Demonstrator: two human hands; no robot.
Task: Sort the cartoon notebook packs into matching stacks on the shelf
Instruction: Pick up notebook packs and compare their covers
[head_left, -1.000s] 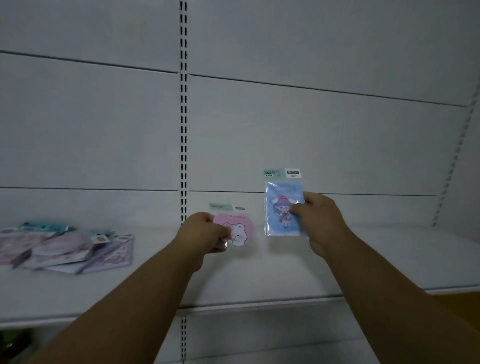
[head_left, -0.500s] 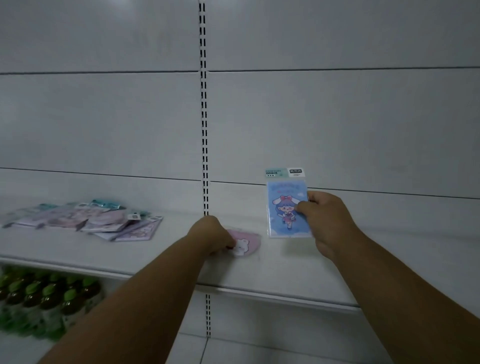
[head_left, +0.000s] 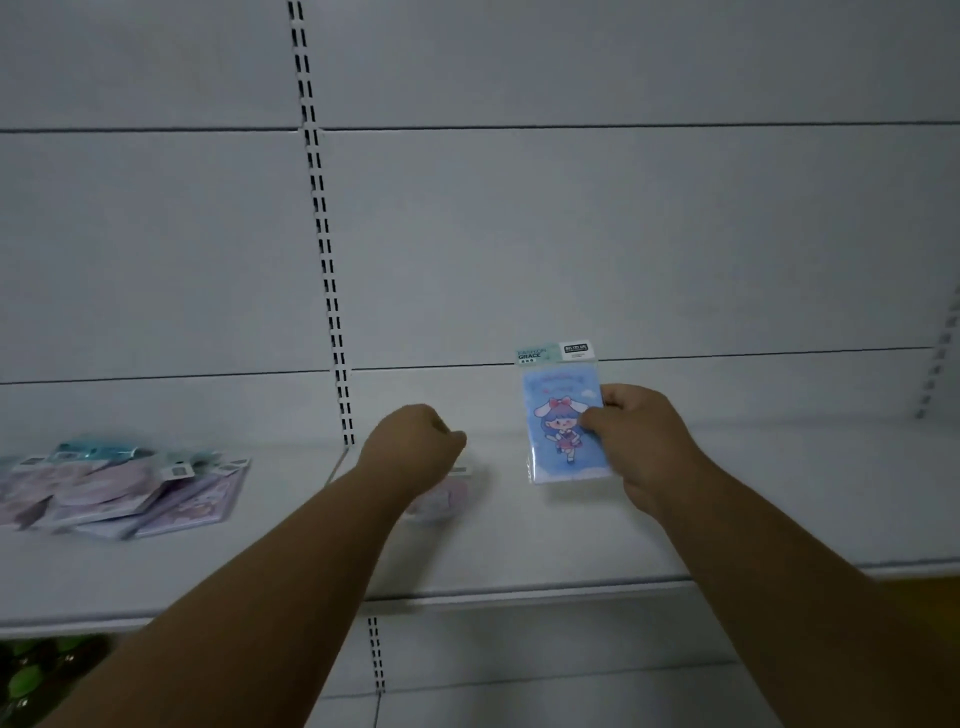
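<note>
Above the shelf (head_left: 519, 551), right hand (head_left: 641, 441) grips blue pack (head_left: 563, 431); left hand's (head_left: 410, 447) grasp unclear.

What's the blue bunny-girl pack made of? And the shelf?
The blue pack, held upright in the right hand, looks like a printed paper notebook in a clear, glossy plastic sleeve: the see-through edges catch light, and a card header tops it. The shelf seems to be painted metal, plain, smooth and matte white.

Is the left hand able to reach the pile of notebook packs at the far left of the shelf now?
Probably yes: the left hand sits over the pink pack, and bare shelf lies between it and the pile.
</note>
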